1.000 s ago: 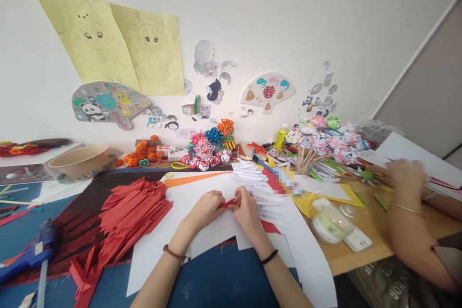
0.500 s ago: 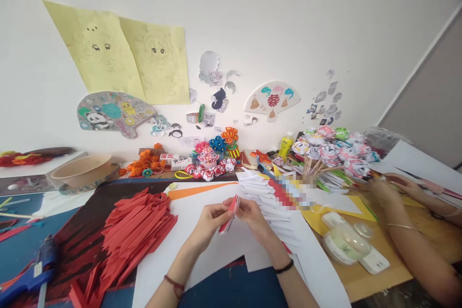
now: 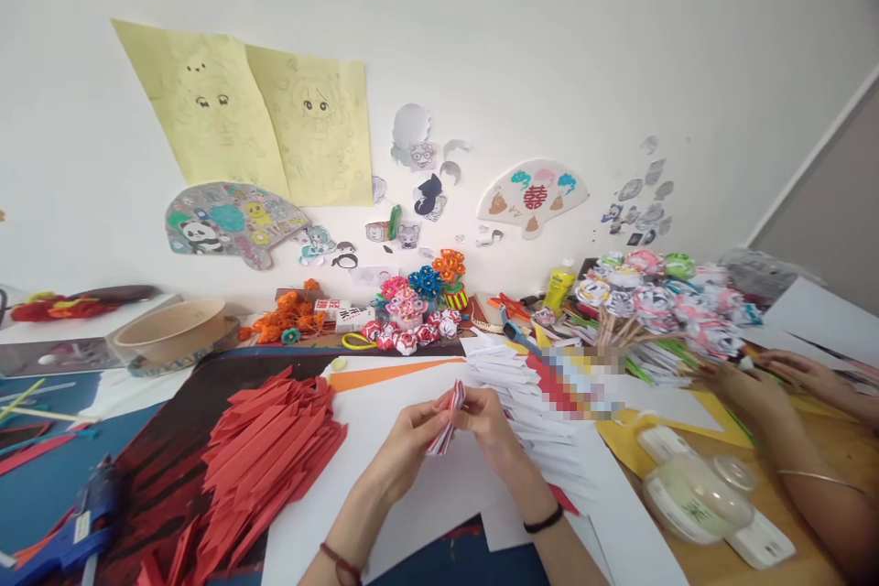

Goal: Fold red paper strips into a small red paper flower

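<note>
The left hand [image 3: 404, 449] and right hand [image 3: 491, 432] pinch one layered red-and-white paper fold [image 3: 456, 401]; one orange strip [image 3: 385, 374] borders the white sheet [image 3: 320, 481] at its far edge.

Camera, one: head-worn, facing forward to twelve o'clock and down; table [image 3: 457, 560], close, from six o'clock to the middle; pale wall [image 3: 494, 46], farther off, toward twelve.

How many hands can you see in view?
4. The left hand and right hand both grip the folded red-and-white paper; at the far right are a co-worker's nearer hand and farther hand. No others show.
</note>
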### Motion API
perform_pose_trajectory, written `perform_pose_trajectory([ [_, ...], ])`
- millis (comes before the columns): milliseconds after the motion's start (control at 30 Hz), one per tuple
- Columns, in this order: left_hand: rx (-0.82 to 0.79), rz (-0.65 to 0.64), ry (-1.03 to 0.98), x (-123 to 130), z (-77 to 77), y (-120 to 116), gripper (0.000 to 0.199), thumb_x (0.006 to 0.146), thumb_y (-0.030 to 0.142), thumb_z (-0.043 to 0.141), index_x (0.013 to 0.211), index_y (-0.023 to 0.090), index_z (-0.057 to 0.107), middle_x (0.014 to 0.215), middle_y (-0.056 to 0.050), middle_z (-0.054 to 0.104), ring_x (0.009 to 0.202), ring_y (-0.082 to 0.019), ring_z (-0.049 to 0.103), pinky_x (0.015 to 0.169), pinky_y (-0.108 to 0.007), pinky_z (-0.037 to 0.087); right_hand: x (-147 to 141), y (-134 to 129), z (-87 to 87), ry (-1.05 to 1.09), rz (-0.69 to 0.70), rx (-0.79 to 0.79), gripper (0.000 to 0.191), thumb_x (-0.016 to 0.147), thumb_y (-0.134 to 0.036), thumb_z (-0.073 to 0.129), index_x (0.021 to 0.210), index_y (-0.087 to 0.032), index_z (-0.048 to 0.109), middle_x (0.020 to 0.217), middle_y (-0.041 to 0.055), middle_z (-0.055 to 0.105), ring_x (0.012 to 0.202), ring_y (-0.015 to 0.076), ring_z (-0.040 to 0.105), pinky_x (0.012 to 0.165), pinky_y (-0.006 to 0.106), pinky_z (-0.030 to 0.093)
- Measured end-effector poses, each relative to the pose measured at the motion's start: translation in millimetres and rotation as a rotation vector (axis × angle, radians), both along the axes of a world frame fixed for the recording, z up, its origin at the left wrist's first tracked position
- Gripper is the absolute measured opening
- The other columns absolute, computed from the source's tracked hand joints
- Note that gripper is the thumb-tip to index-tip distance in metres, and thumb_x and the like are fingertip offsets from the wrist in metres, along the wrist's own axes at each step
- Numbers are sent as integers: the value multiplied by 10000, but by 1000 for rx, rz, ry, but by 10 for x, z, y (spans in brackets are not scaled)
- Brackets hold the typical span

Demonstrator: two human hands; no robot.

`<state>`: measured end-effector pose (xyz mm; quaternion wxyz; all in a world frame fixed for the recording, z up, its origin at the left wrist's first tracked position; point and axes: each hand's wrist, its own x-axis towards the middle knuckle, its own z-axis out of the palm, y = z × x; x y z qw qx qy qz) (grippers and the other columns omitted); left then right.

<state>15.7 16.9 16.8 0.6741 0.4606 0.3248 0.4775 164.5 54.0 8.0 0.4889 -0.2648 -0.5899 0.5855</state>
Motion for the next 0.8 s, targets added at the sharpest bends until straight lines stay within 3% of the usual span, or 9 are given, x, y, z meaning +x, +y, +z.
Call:
perform_pose_trajectory([
  [133, 36, 55, 145, 9, -9, 8, 490, 766, 538, 676, 990, 104, 720, 804, -64, 669, 688, -135, 506, 665, -251, 357, 2, 7, -55, 5, -55, -56, 315, 692, -455, 768, 806, -162, 767, 645, 43, 656, 558, 173, 574, 566, 304, 480],
  [400, 211, 154, 456, 49, -88, 43, 547, 839, 605, 514, 721, 96, 675, 617, -20, 559, 590, -117, 424, 571, -227, 299, 43, 15, -83, 6, -57, -115, 310, 666, -426, 786, 779, -139, 763, 562, 26, 623, 495, 159, 556, 507, 285, 451],
  [633, 449, 122, 751, 3, -112, 46, 428, 912, 473, 448, 705, 150, 639, 646, -6, 595, 614, -135, 493, 614, -215, 355, 68, -5, -92, -20, -189, -99, 308, 647, -438, 795, 717, -143, 743, 649, 50, 661, 613, 186, 596, 585, 298, 482],
  [800, 514, 165, 839, 50, -85, -16, 243, 903, 343, 483, 836, 199, 668, 766, -17, 684, 684, -177, 587, 666, -227, 391, 54, -14, -117, -60, -239, -61, 287, 673, -420, 780, 725, -141, 737, 573, 9, 600, 475, 96, 439, 443, 228, 331],
])
